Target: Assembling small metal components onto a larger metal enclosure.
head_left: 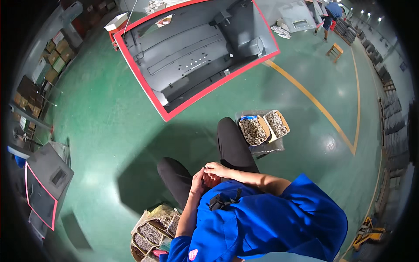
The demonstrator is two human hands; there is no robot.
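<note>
In front of my lap my left hand (198, 182) and my right hand (214, 169) meet, their fingers bent inward and touching. Whatever they may hold between them is hidden by the fingers. Past my knees a large grey metal cabinet shell (183, 46) lies with its open side facing me, edged by a red rim (218, 83). Slots, small holes and brackets show inside it. To the right of my knee are two cardboard boxes (263, 124) full of small metallic pieces. Beside my left elbow sits a divided container (165, 244) with more small parts.
Another grey housing with a pink-red edge (56, 205) stands at the left. Cardboard boxes (61, 50) are stacked at the far left. A person (332, 12) bends near a wooden stool (335, 51) at the far right. Stacked panels (393, 113) line the right side.
</note>
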